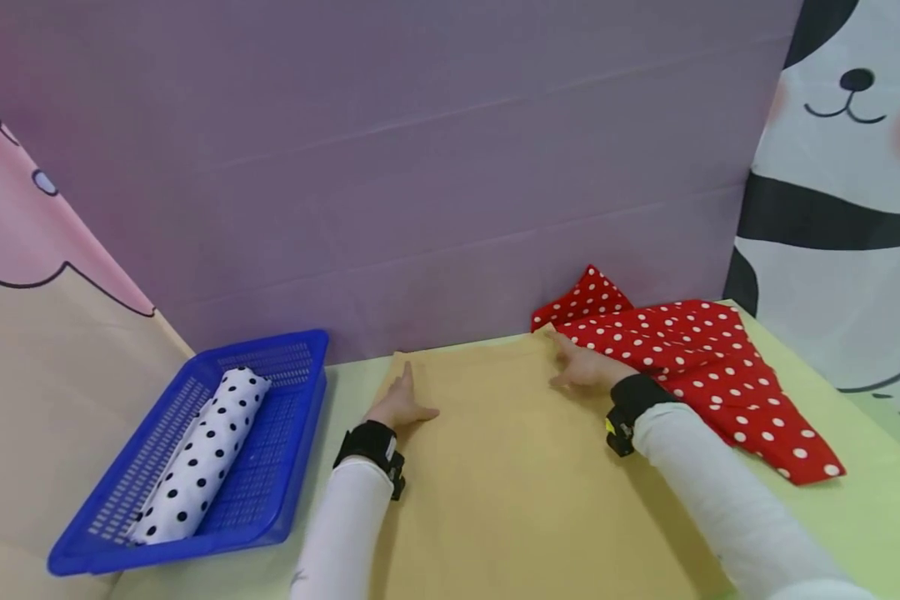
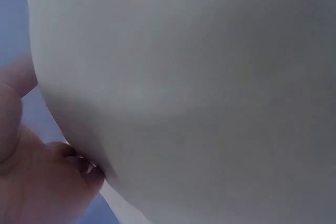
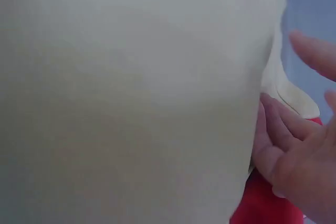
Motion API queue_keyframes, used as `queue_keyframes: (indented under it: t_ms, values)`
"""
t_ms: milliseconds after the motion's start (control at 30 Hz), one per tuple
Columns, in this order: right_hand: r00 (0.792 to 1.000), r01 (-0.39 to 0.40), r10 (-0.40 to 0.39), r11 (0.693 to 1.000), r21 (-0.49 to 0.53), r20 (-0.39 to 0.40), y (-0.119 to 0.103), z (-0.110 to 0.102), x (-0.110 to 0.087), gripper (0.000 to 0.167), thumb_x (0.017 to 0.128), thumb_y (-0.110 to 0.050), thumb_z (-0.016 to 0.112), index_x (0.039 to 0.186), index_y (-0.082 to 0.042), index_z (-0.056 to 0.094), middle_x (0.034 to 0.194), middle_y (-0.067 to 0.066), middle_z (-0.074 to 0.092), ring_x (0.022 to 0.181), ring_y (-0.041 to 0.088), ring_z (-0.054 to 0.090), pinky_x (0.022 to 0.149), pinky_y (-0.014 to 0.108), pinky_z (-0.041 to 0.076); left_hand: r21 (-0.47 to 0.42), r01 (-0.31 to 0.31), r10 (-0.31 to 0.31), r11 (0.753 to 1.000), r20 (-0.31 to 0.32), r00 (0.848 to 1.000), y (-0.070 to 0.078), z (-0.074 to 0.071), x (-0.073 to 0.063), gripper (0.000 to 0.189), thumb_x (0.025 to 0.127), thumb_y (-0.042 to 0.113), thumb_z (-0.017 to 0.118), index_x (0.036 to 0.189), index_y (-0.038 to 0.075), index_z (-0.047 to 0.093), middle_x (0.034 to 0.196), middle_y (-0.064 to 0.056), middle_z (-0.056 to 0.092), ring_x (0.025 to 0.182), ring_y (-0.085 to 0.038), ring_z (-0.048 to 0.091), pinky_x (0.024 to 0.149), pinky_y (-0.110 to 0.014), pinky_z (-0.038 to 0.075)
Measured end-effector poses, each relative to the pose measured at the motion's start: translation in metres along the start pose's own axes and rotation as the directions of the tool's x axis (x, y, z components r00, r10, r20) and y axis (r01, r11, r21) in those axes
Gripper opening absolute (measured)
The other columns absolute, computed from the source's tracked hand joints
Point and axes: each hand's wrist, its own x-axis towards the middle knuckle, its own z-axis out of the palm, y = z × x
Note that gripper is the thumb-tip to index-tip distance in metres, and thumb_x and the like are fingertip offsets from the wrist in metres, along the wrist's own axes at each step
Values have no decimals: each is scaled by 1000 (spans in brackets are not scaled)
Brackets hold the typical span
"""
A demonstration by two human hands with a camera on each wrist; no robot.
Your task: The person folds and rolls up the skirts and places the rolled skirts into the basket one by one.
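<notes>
A plain tan cloth [image 1: 495,475] lies spread on the table and nearly fills both wrist views. At its far left corner is my left hand [image 1: 399,406], index finger straight and thumb spread inward. The left wrist view shows that hand's other fingers [image 2: 94,176] bent at the cloth's edge. My right hand [image 1: 583,364] reaches the far right corner, its thumb apart from the fingers. In the right wrist view its fingers [image 3: 286,127] touch the edge, partly hidden by the cloth.
To the left stands a blue plastic basket [image 1: 300,433] with a rolled white cloth with black dots [image 1: 206,458] inside. A crumpled red polka-dot cloth [image 1: 690,342] lies right of the tan one, beside my right forearm. A purple backdrop [image 1: 420,167] rises behind the table.
</notes>
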Motion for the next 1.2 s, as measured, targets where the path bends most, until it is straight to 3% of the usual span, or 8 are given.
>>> queue_keyframes:
  t_ms: [133, 233, 367, 600, 700, 767, 867, 1200]
  values:
    - [997, 71, -63, 967, -246, 40, -1, 4, -1, 76, 82, -18, 72, 144, -1, 32, 145, 32, 27, 134, 49, 25, 107, 62, 25, 179, -12, 0, 984, 68, 998, 1, 0, -3, 80, 87, 37, 64, 149, 5, 24, 151, -34, 12, 142, -46, 10, 111, -60, 19]
    - [997, 72, -55, 937, -342, 60, -3, 5, 0, 73, 81, -24, 73, 141, -1, 39, 147, 33, 21, 134, 55, 19, 106, 66, 21, 229, -14, -3, 973, 74, 997, 0, -1, -4, 78, 89, 41, 61, 149, 8, 26, 151, -33, 12, 142, -46, 12, 110, -60, 20]
    - [996, 52, -20, 929, -367, 91, -5, 8, 6, 71, 82, -29, 71, 140, -1, 41, 148, 34, 20, 132, 60, 15, 106, 67, 19, 230, 12, -30, 973, 77, 997, -6, 0, -2, 78, 89, 44, 59, 150, 9, 24, 153, -30, 11, 142, -46, 10, 111, -61, 17]
    - [996, 30, 3, 930, -366, 89, 1, 9, 19, 75, 81, -35, 70, 141, -2, 40, 150, 31, 18, 134, 58, 13, 108, 66, 14, 239, 30, -42, 971, 45, 998, -31, 11, 20, 91, 83, 65, 55, 152, 16, 20, 154, -29, 7, 142, -47, 4, 112, -61, 10]
    - [997, -4, 31, 941, -338, 73, 6, 8, 23, 80, 80, -37, 72, 144, -3, 36, 153, 30, 9, 135, 58, 8, 108, 67, 10, 230, 30, -43, 973, 50, 998, -26, 10, 15, 89, 85, 62, 54, 152, 16, 19, 155, -28, 5, 143, -46, 3, 113, -60, 8]
    - [996, -28, 54, 945, -325, 70, 8, 6, 23, 84, 79, -39, 72, 145, -4, 34, 153, 30, 4, 136, 58, 5, 108, 68, 8, 245, 43, -58, 969, 54, 997, -9, 3, -1, 81, 89, 51, 55, 151, 11, 22, 155, -28, 8, 143, -45, 6, 114, -57, 10]
    - [994, -40, 71, 947, -318, 86, 9, 3, 23, 87, 78, -41, 73, 146, -4, 32, 154, 31, 3, 137, 57, 4, 107, 69, 7, 250, 35, -50, 968, 54, 997, -1, 2, -12, 78, 91, 47, 54, 150, 8, 23, 154, -29, 9, 142, -46, 8, 114, -56, 11]
    - [992, 18, 23, 949, -315, 125, 4, 1, 19, 80, 82, -34, 70, 144, 0, 33, 152, 32, 11, 138, 51, 13, 108, 65, 17, 223, 68, -73, 972, 14, 997, -6, 1, -19, 80, 89, 47, 58, 148, 3, 25, 152, -30, 17, 141, -45, 16, 113, -56, 19]
